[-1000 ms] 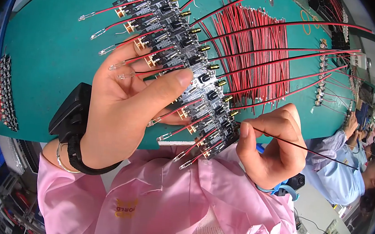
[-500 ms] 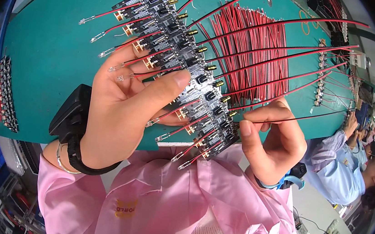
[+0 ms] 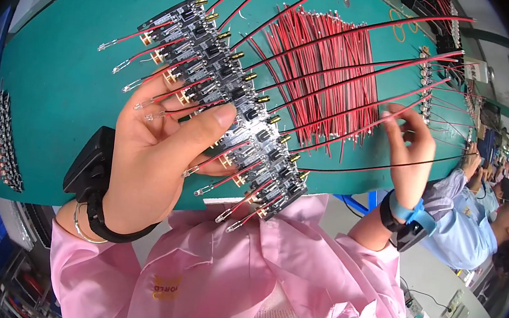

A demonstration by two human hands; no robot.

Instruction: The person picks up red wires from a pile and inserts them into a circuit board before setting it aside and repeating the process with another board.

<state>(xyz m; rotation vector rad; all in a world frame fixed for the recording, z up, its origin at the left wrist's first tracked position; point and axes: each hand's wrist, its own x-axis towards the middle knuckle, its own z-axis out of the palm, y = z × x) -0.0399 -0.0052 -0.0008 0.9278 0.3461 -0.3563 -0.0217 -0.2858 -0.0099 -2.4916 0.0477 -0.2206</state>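
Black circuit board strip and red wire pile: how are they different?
The circuit board strip is held up in the left hand; the wire pile lies on the green table. The circuit board strip is mostly black; the wire pile looks mostly red. Both include red and black wires.
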